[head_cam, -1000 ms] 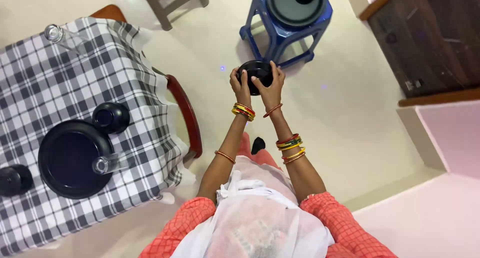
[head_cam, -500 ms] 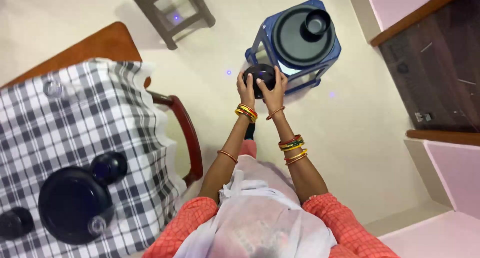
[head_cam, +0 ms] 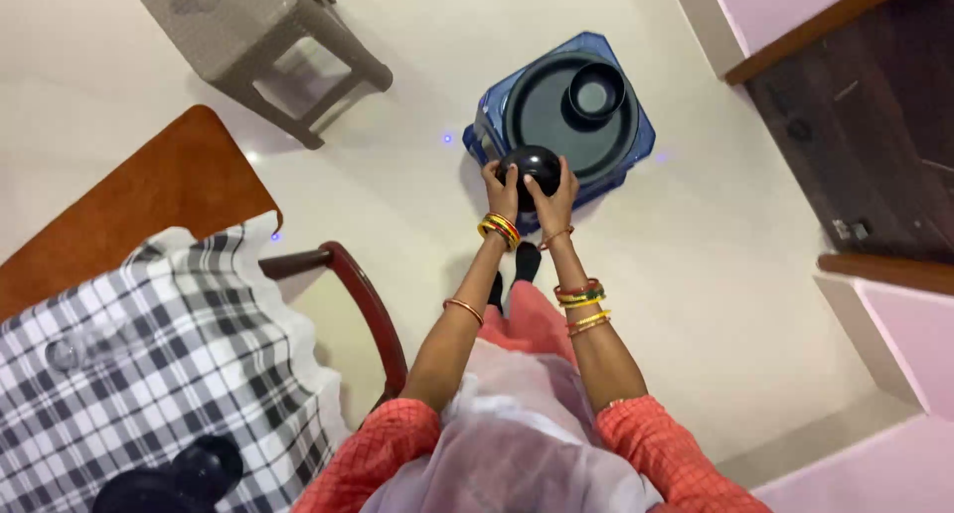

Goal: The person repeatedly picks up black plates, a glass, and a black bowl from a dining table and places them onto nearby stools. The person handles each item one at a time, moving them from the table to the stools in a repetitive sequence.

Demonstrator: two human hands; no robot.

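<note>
Black bowl [head_cam: 534, 165], small, round and glossy, sits between both hands out in front of the person, at about 12 o'clock from the body. Left hand [head_cam: 500, 187] cups its 9 o'clock side and right hand [head_cam: 556, 191] its 3 o'clock side, fingers curled close around the rim, so each hand is closed on the bowl and not spread wide. Coloured bangles ring both wrists.

Held this way, the bowl hangs over the near, 6 o'clock edge of a blue plastic stool [head_cam: 636, 140]; whether it touches the stool cannot be told from this height. On the stool's top lies a large dark round plate [head_cam: 542, 110], and a second small dark bowl [head_cam: 595, 90] stands on that plate toward 1 o'clock.

As a judgement, the carrying looks nearly done: the bowl has reached the stool, but it is not yet set on the plate and both hands grip it, so placing and letting go remain.

At 10 o'clock stands a grey stool [head_cam: 260, 38] on the pale floor [head_cam: 417, 66]. At 8 o'clock a surface under a checked cloth [head_cam: 149, 374] carries more dark dishes [head_cam: 179, 478] at its near corner, with a curved wooden chair back [head_cam: 368, 304] just beside it
</note>
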